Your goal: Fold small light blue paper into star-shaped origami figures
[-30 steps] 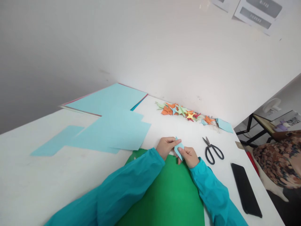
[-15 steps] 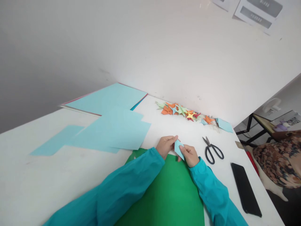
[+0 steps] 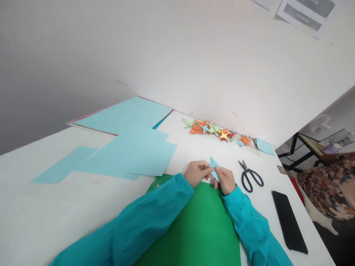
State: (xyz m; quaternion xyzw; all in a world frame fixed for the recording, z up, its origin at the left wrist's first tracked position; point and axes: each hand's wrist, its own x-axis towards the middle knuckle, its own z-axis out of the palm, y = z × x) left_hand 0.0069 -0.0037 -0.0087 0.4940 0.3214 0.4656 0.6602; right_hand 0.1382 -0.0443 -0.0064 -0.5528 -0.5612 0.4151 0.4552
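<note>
Left hand (image 3: 197,173) and right hand (image 3: 227,180) together here, each grip pinching the small pointed piece of folded pale-blue paper (image 3: 214,163), right by the flat green sheet's (image 3: 205,221) far edge

A: Cam pos?
B: Single view, head-worn, up above white flat tabletop (image 3: 97,210). Looks fwd + down.
A: Facing what?
B: Plain white wall (image 3: 177,48), upper half; tabletop below, its far edge sloping down toward R.
A: How near?
B: Close-ish: wearer's bare L hand (image 3: 196,173) & bare R hand (image 3: 227,181) sit mid-dist., just R of ctr + below it. Long teal fabric sleeves (image 3: 149,212) run in from the bottom, nearest the lens.
A: Edges?
B: Wide FOV. Far R takes in a person in brown floral-print clothing (image 3: 328,184), cut off by frame.
</note>
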